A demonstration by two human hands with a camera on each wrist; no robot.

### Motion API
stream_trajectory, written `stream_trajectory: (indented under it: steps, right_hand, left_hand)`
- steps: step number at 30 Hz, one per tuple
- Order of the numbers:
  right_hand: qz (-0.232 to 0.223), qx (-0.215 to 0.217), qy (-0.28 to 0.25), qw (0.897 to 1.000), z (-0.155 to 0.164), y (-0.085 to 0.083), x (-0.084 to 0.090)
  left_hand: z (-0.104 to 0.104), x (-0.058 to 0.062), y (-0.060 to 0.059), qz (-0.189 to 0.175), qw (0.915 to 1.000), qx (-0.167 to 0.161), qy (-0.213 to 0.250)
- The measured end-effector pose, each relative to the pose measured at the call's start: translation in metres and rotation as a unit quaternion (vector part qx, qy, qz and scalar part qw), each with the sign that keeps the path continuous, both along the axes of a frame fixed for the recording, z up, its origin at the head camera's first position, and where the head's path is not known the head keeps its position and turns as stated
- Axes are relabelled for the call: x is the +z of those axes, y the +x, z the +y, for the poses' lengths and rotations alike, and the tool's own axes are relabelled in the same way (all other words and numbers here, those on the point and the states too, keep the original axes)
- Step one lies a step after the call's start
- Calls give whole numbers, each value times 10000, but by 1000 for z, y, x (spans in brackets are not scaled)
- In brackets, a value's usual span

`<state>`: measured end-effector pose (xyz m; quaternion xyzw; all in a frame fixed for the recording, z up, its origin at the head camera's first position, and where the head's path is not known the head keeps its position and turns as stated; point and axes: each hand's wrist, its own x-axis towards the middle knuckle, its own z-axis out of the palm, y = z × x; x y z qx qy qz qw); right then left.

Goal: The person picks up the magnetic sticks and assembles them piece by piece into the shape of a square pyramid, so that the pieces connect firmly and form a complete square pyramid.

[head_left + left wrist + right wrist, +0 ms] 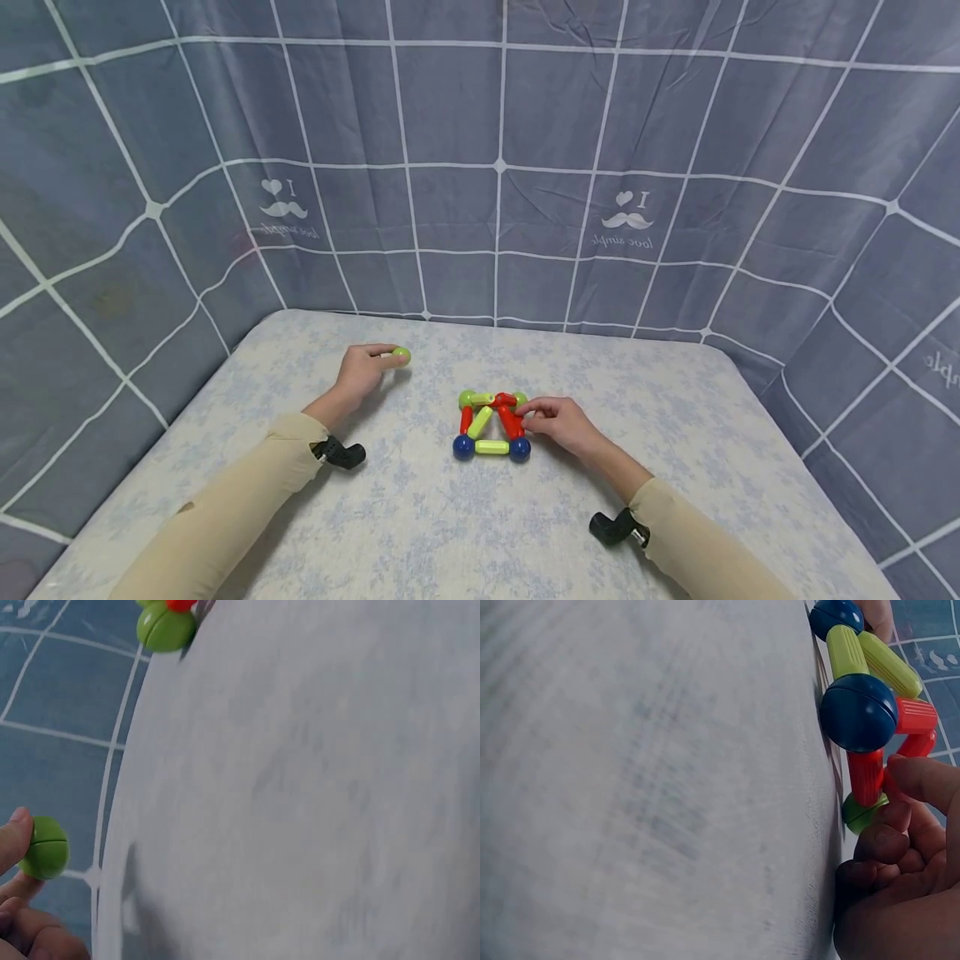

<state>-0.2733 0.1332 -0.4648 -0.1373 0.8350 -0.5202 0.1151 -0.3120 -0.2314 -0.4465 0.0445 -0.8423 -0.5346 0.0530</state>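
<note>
A small frame of toy rods and balls (491,425) lies on the table: two blue balls (463,447), green balls, red and yellow-green rods. My right hand (529,411) grips it at its right side, fingers curled about a red rod (866,776) near a green ball (861,814). A blue ball (857,712) fills the right wrist view. To the left and farther back, my left hand (387,357) pinches a loose green ball (401,356) just above the cloth. In the left wrist view that green ball (45,848) sits at my fingertips (13,834).
The table (420,533) wears a pale flowered cloth. A grey-blue curtain with a white grid (495,167) closes in the back and both sides. Black wrist mounts (341,452) show on both beige sleeves.
</note>
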Motion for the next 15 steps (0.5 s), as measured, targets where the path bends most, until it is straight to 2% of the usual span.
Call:
stream_trajectory:
  steps: [8,15]
  right_hand:
    - [-49,-8,13,10000,0,2,0]
    - [-40,-6,10,10000,0,1,1]
  left_hand:
    - [30,10,9,139,9983,-550,125]
    - [52,17,14,48,9964,-787,305]
